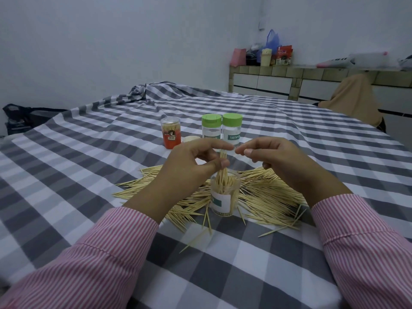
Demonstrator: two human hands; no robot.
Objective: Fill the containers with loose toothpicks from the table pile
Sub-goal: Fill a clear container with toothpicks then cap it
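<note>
This looks like a room in a home. A grey-and-white checked cloth covers the broad work surface, bunched into a knot at its far corner. Behind it runs a tiled counter with white drawer fronts, crowded with a blue plastic bag, a pink bag and what may be red food packets. Plain pale walls surround it.

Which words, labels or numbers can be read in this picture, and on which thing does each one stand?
"TOOTHPICK", last letters cut off by the hand: right green-lidded jar.
Left green-lidded jar: label mostly hidden, unreadable.
Red container: logo and barcode, too small to read.
Open jar in the toothpick pile: green label, text hidden.
Background packages: blurred.
</note>
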